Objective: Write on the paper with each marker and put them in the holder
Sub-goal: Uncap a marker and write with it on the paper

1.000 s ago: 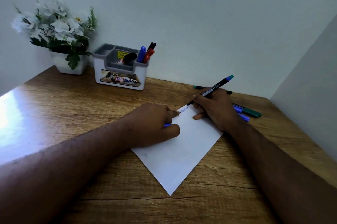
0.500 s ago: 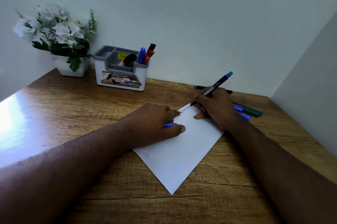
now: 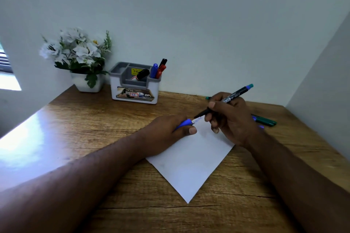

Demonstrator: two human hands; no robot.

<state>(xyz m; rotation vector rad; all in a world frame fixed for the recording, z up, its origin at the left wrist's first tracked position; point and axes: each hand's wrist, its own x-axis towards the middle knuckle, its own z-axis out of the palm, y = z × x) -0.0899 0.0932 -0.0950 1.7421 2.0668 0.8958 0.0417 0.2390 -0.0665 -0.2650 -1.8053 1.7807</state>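
1. Both hands work over the paper (image 3: 186, 164): the right hand (image 3: 230, 119) pinches a black marker (image 3: 225, 101) between thumb and curled fingers, tip pointing down-left just above the sheet's far corner; the left hand (image 3: 168, 132) lies on the sheet, fingers curled round a blue cap (image 3: 184, 123).

2. Small blue writing (image 3: 198, 119) shows at the paper's far corner, close beside the marker tip and the cap's mouth. Whether the tip touches the sheet cannot be told.

3. At the back of the wooden surface (image 3: 94, 124) stands the holder (image 3: 135, 88), with blue, red and black markers upright in its right compartment and one more leaning in the middle one. A flower pot (image 3: 88, 83) sits to its left.

4. More markers (image 3: 265, 120), green and blue, lie on the surface behind the right hand, partly hidden; a green tip (image 3: 208, 98) shows beyond the knuckles.

5. Judgement: the writing with this marker looks done, and capping appears to be the step in hand. To do it well, line the tip up straight with the cap's mouth, bring the two together slowly, and press until it seats, keeping the tip off the fingers.

6. Care is then needed to carry the marker over to the holder without dragging the sheet.
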